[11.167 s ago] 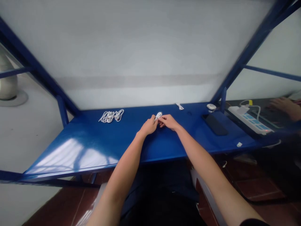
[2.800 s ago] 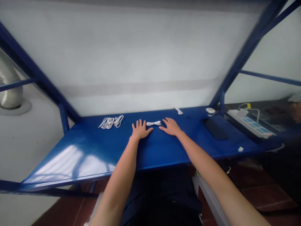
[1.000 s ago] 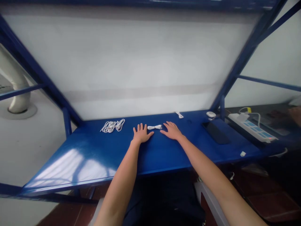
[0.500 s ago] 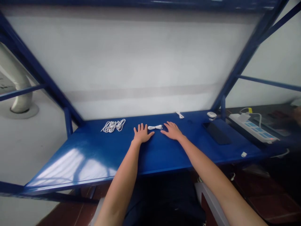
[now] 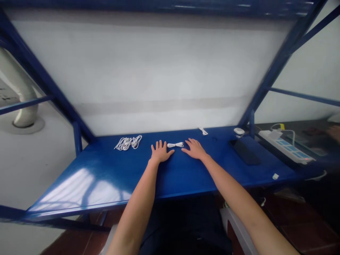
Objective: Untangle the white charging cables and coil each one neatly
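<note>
Cable bundle (image 5: 175, 145) on table (image 5: 183, 177); far-left dark marks (image 5: 5, 98) illegible.

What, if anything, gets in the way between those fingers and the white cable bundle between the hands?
Nothing visible: the white cable bundle lies on the blue table between the spread fingers of the left hand and right hand.

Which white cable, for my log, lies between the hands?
The middle cable; the looped cables lie left of the left hand, the small cable farther back.
</note>
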`<state>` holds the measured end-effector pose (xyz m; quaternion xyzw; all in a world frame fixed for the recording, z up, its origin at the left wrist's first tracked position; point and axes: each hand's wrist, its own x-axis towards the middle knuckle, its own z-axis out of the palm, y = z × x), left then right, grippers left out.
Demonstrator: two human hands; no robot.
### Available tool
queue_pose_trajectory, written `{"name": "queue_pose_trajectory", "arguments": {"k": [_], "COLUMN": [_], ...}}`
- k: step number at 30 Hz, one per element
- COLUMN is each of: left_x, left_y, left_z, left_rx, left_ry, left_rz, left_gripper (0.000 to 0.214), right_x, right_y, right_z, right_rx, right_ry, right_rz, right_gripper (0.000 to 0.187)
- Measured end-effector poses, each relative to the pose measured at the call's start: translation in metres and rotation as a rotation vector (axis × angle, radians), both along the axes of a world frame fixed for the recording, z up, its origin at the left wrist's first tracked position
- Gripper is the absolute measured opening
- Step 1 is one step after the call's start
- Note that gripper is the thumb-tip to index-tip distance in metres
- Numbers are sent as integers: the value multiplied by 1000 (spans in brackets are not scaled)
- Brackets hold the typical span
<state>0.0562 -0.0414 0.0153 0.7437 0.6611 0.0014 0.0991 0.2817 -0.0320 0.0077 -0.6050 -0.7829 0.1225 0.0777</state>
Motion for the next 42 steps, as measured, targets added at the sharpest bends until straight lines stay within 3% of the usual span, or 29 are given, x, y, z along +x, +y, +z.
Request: {"name": "queue_pose_trajectory", "arguments": {"k": [42], "left_x": [1], "left_y": [-2], "left_z": [2], "left_rx": [-10], "left_ry": [-21], "left_rz": [7], "left_gripper": [91], "right_x": [0], "right_y": [-1], "right_z": [-2], "right_rx": [32], "right_ry": [19], "right_rz": [3], "right_gripper": [79]}}
